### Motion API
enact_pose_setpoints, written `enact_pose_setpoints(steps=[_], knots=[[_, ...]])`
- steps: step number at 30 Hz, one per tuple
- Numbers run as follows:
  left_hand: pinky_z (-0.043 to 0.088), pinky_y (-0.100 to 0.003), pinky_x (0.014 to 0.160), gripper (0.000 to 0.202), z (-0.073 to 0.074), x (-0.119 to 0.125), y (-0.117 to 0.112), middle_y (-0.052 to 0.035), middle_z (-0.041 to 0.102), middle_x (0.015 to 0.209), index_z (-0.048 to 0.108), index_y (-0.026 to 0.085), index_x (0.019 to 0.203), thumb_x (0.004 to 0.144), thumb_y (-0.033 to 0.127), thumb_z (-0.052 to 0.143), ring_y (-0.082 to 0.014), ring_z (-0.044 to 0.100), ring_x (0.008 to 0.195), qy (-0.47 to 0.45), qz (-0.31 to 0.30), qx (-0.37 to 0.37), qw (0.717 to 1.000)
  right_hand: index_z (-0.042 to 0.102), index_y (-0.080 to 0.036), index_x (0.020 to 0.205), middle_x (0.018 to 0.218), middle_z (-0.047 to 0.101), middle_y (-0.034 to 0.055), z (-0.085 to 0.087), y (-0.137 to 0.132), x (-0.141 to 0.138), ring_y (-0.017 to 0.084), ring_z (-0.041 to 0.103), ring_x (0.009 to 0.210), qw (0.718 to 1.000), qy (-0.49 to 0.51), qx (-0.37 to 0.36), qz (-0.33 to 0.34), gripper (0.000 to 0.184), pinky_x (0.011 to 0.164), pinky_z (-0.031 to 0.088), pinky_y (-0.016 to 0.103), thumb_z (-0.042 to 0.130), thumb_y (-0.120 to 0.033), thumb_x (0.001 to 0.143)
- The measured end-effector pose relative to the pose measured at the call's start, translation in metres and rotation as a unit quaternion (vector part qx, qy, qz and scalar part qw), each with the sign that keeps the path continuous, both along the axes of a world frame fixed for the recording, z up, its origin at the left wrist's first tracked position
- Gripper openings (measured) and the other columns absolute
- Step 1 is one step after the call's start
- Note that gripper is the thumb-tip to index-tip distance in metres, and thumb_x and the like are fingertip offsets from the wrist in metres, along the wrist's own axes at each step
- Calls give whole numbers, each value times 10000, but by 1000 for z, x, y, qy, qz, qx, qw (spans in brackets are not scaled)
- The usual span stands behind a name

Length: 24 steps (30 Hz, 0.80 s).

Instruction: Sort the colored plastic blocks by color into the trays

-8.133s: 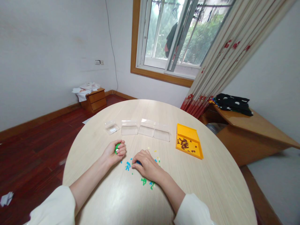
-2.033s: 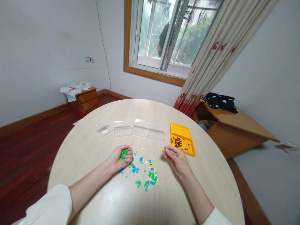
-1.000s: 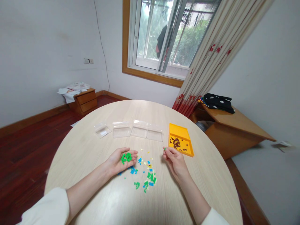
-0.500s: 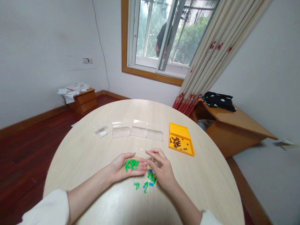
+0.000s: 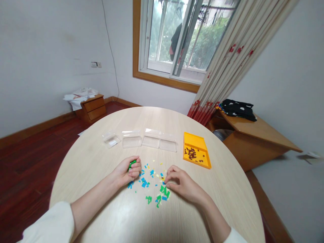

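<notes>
My left hand is closed around a bunch of small green plastic pieces, which show between the curled fingers and palm. To its right, my right hand is low over the tabletop. Its fingers are bent, with a small gap between thumb and forefinger, and the fingertips are beside a small blue piece. A cluster of green pieces lies just below those fingertips. Loose blue pieces are scattered between the two hands, with tiny yellow bits among them.
Several clear plastic boxes stand in a row farther back on the round table. At the right, an open yellow case holds small dark brown pieces. A window and curtain are beyond the table.
My left hand has closed over the green pieces that lay on its open palm and moved left and up. My right hand has lowered toward the loose pieces, uncovering the blue ones.
</notes>
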State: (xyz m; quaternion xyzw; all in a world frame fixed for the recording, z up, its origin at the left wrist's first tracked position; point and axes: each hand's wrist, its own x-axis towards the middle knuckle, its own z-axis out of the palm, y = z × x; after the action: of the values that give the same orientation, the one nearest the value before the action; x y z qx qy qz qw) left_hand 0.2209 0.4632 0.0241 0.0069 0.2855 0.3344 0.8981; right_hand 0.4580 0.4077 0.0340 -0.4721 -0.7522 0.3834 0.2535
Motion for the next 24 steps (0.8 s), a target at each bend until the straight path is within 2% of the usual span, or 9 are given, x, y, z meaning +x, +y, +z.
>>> enact_pose_setpoints(steps=[6,15,24], knots=[[137,-123,294,239,-5,0,1,89,208,459,334,171,609,841,168,391,-28,234,304,-13,-7,-6,1000,702,-223,754,842,523,16,2,-3,-1,143,521,833,998,-40,-17,53,152,769,409,256,636,-102,689],[150,-129,295,224,-9,0,1,84,211,475,321,177,611,811,154,420,-32,236,316,-18,-2,-10,1000,685,-212,762,808,527,1,4,-4,-4,138,515,795,997,-69,-10,43,177,728,401,236,640,-75,659],[166,-118,289,218,-6,2,0,78,226,483,320,175,613,804,147,419,-28,238,326,-3,1,-25,1000,660,-208,761,771,539,-4,1,-6,-15,140,511,745,997,-76,10,27,107,676,388,236,682,-151,672]])
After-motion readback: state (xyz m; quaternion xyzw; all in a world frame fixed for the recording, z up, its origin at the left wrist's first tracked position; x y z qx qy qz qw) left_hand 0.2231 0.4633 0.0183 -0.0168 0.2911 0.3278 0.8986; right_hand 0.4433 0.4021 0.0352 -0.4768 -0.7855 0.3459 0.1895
